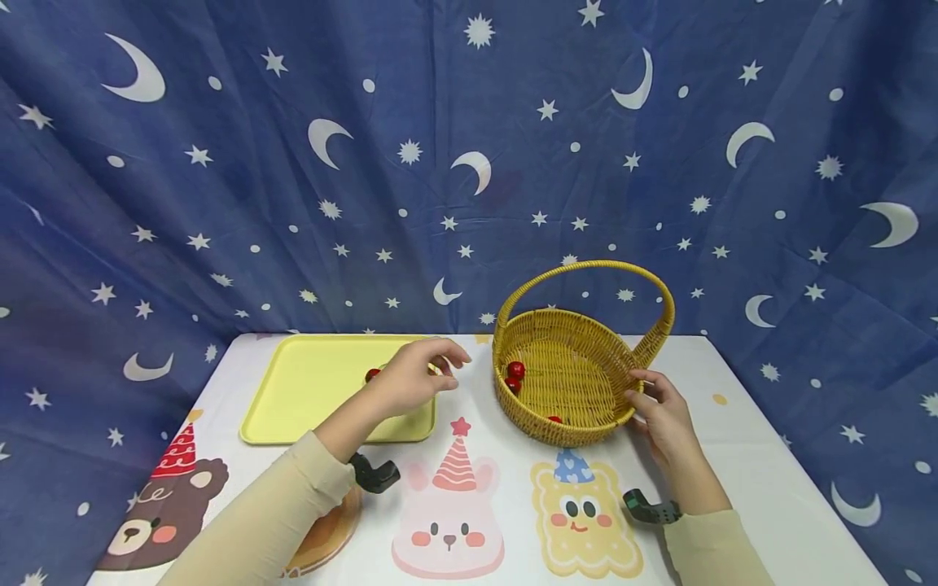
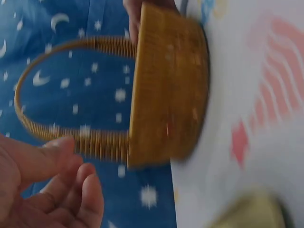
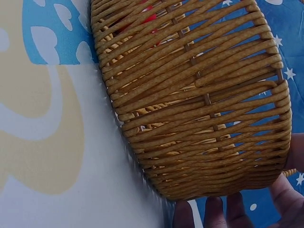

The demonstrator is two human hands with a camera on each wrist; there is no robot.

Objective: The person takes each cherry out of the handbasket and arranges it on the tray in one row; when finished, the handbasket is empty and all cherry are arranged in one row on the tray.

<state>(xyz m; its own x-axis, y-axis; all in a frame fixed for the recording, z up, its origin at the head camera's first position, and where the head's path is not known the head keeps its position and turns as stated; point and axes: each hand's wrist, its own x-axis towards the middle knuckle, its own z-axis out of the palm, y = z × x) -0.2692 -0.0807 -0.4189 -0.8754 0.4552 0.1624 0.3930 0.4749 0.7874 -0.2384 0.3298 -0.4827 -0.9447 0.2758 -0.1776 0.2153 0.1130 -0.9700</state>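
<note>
Meanwhile the left hand point(image 1: 410, 378) hovers empty, fingers loosely curled, over the yellow tray point(image 1: 308, 399) just left of the wicker basket point(image 1: 564, 382), whose right rim the right hand point(image 1: 663, 419) grips.

Legible text: only a fragment "le" on the tablecloth point(image 1: 733, 423), beside the bear's party hat point(image 1: 176, 452); the rest of the word is hidden

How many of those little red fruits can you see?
4. Two red fruits sit together against the wicker basket's left inner wall, one shows near its front edge, and one lies on the yellow tray behind the left hand, which may hide more.
</note>
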